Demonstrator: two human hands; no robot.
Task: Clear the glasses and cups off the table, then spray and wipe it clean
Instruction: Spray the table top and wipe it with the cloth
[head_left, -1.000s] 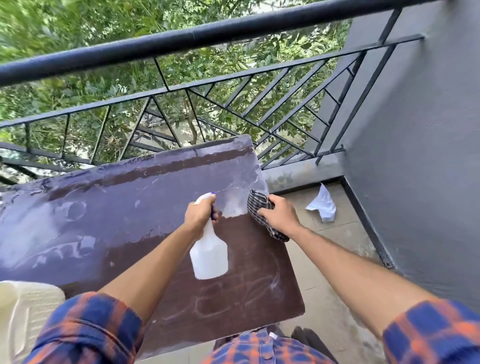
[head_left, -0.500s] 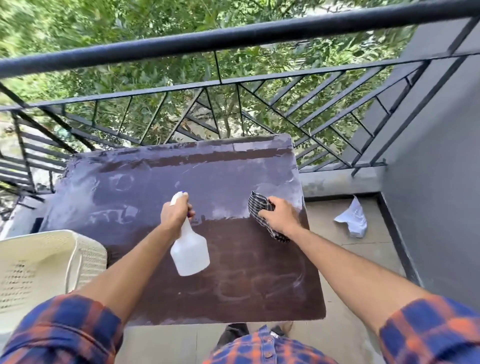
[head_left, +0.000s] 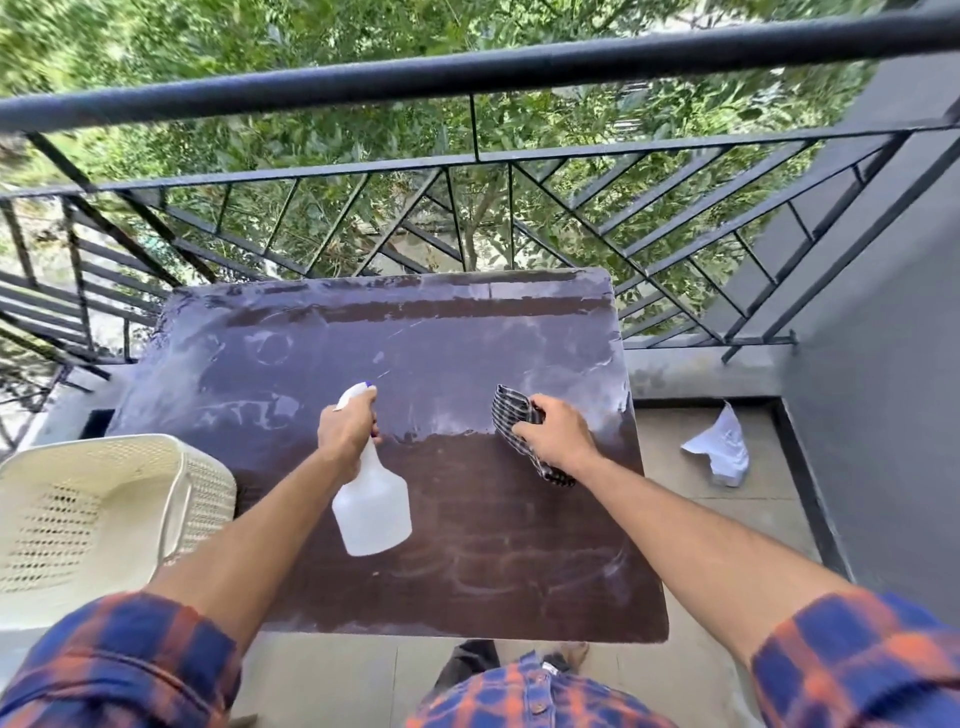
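Note:
A dark brown table (head_left: 467, 582) stands against the balcony railing, its far half streaked with pale dust and ring marks. No glasses or cups are on it. My left hand (head_left: 347, 434) grips the neck of a white spray bottle (head_left: 371, 512) held over the table's middle, nozzle pointing away from me. My right hand (head_left: 558, 434) holds a bunched black-and-white checked cloth (head_left: 511, 415) pressed on the tabletop at the right side.
A cream plastic chair (head_left: 104, 509) sits close to the table's left side. A black metal railing (head_left: 467, 161) runs behind the table. A grey wall (head_left: 883, 415) rises on the right. A crumpled white paper (head_left: 719, 449) lies on the tiled floor.
My view has swung left and squared up to the table, so the chair shows more. Both hands keep their hold; the bottle and cloth stay over the same part of the table.

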